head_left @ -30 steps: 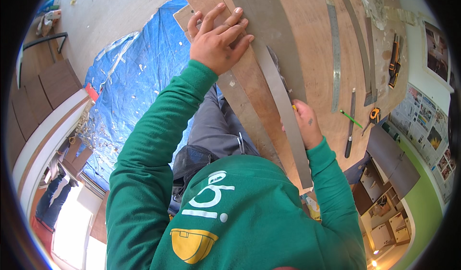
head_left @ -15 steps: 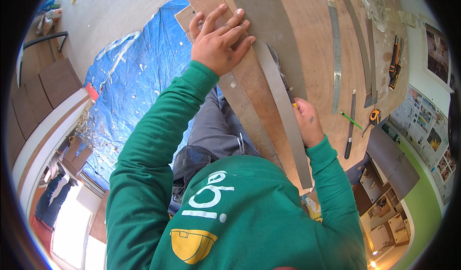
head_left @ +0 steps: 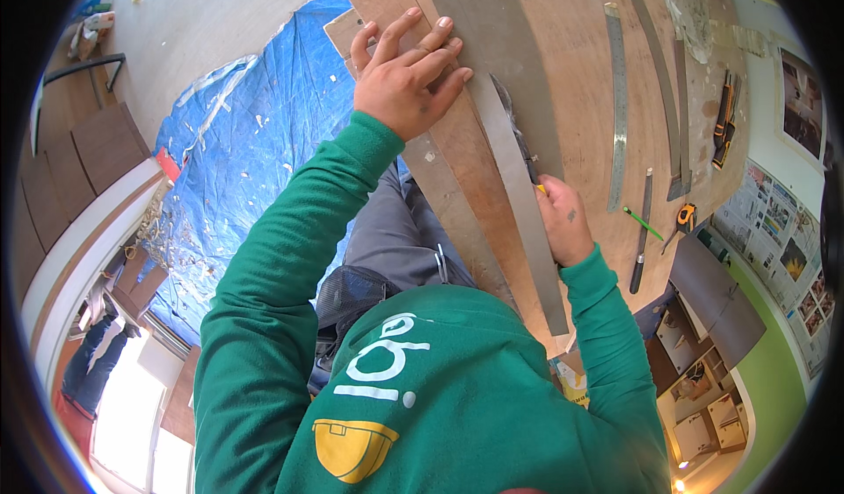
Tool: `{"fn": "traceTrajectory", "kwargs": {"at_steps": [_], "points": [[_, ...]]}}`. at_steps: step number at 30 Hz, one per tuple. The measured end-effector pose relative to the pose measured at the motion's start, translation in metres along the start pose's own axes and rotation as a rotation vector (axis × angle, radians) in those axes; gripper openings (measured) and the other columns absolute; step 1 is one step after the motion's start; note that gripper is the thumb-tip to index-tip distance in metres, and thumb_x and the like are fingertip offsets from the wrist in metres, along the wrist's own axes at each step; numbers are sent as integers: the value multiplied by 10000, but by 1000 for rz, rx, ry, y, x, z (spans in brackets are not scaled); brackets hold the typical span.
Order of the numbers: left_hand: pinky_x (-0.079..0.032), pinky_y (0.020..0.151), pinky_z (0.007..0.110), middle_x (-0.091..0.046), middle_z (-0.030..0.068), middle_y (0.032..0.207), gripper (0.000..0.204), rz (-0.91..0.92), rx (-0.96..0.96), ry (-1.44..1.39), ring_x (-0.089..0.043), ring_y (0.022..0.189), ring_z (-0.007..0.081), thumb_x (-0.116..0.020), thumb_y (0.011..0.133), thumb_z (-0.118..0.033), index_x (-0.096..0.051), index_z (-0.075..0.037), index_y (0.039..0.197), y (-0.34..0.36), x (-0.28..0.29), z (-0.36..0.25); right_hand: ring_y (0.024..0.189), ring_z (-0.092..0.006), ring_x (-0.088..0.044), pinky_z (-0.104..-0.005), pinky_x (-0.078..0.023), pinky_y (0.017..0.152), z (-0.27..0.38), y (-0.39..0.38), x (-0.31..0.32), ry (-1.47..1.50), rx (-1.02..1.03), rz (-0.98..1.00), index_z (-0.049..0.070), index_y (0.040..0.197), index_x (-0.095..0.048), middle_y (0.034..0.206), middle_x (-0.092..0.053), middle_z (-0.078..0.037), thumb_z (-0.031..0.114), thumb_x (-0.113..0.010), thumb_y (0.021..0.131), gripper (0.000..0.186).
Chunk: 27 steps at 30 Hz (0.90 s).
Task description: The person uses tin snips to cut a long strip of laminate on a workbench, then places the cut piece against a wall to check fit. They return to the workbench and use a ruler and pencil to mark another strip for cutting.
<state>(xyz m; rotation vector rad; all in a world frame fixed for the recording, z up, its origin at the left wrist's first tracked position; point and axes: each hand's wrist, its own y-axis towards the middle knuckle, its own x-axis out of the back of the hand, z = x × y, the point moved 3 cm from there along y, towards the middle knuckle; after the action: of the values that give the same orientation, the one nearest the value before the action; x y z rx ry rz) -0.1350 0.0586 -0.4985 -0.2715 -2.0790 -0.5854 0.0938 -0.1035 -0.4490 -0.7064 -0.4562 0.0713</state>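
Note:
My left hand (head_left: 409, 79) lies with fingers spread on the far part of a narrow grey strip (head_left: 520, 199) and the wooden board (head_left: 470, 156) beneath it. The strip runs toward my body, over the worktable. Closed at the strip's right edge, my right hand (head_left: 565, 223) grips a utility knife (head_left: 519, 129) with a dark, shiny blade pointing away from me. A bit of yellow shows on the knife by my fingers; most of its handle is hidden. A wider grey panel (head_left: 492, 32) lies under the blade.
To the right on the wooden table (head_left: 576, 63) are a metal ruler (head_left: 618, 107), a green pencil (head_left: 644, 222), a dark-handled tool (head_left: 642, 239), a tape measure (head_left: 686, 217) and more cutters (head_left: 723, 125). Blue sheeting (head_left: 255, 151) covers the floor at left.
My right hand, the knife and the near end of the grey strip have shifted slightly away from me. More of the blade shows beside the strip. My left hand stays spread on it.

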Motion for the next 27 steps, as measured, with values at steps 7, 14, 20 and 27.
{"fn": "traceTrajectory", "kwargs": {"at_steps": [7, 14, 20, 27], "points": [[-213, 1227, 513, -715, -23, 1380, 381, -8, 1, -4, -485, 1448, 252, -789, 912, -428, -801, -174, 1196, 0, 0, 0, 670, -226, -587, -385, -468, 633, 13, 5, 1, 2, 8, 20, -60, 930, -660, 733, -631, -173, 250, -621, 1030, 328], [-209, 1223, 530, -710, -49, 1381, 359, -17, 2, 1, -489, 1442, 233, -782, 912, -443, -802, -196, 1172, 0, -1, 1, 654, -231, -569, -387, -459, 618, 0, 6, -3, 32, -8, -12, -61, 897, -644, 716, -620, -170, 259, -625, 1028, 346], [-216, 1206, 552, -721, -70, 1351, 313, -46, -6, 2, -487, 1437, 210, -774, 910, -452, -799, -218, 1116, -2, -4, 2, 644, -184, -529, -374, -444, 600, 17, 7, -2, -2, 41, -33, -55, 855, -621, 686, -581, -134, 283, -626, 1031, 382], [-225, 1201, 555, -722, -67, 1350, 306, -41, 5, -26, -494, 1431, 211, -776, 907, -448, -800, -220, 1110, -5, -1, 1, 630, -173, -516, -378, -432, 585, 20, 5, -5, 21, 1, -23, -44, 817, -600, 666, -571, -122, 288, -631, 1031, 396]]}}
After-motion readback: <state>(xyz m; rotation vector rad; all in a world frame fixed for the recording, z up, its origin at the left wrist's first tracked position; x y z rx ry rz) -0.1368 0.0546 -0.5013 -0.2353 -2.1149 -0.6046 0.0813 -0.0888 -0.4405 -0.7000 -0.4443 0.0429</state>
